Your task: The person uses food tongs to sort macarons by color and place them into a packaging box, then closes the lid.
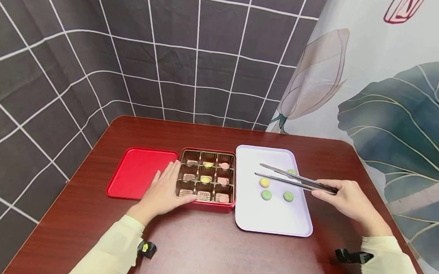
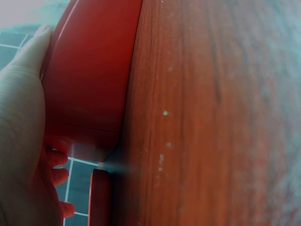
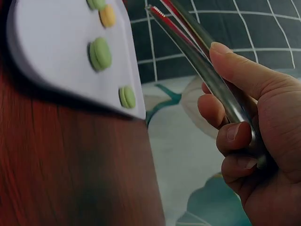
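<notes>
Resting straight-fingered at the left near corner of the red box [image 1: 214,207] is the left hand [image 1: 165,192]; the right hand [image 1: 348,199] grips one pair of tongs [image 3: 216,81], tips apart above the tray [image 1: 271,220]. Packing is judged just past half: five of nine compartments [image 1: 191,156] hold three pink macarons [image 1: 222,181] and two yellow macarons [image 1: 205,179]. Outstanding on the tray: three green macarons [image 1: 266,195], one yellow macaron [image 1: 264,182]. One red lid [image 1: 139,178] lies left.

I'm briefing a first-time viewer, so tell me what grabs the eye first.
Probably the bright red lid, lying left of the nine-compartment red box. Next, the metal tongs in the right hand, reaching over the pale tray, where green macarons and a yellow one sit.
</notes>
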The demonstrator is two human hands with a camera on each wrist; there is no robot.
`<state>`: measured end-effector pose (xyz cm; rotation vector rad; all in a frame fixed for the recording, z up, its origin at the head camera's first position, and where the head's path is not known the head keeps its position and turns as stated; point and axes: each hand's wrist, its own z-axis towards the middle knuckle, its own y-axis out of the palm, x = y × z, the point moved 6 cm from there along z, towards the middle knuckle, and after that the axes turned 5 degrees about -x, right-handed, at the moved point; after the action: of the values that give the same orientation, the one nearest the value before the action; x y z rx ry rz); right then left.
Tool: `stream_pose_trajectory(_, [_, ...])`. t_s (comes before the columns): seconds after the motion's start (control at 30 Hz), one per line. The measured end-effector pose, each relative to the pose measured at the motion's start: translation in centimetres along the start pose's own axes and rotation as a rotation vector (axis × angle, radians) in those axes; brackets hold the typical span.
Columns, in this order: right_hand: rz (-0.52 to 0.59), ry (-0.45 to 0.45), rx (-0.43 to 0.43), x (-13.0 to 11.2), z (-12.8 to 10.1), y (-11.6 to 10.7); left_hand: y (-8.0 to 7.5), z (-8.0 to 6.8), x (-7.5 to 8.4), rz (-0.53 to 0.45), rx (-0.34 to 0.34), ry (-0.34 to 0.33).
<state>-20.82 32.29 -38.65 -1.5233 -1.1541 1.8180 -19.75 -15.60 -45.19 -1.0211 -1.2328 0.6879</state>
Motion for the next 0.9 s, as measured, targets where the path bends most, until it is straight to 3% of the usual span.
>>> stream_pose_trajectory(0.9, [-0.074,0.025,-0.052,2.1,-1.8,0.4,-0.2,-0.1,0.1,-0.002,0.002,-0.006])
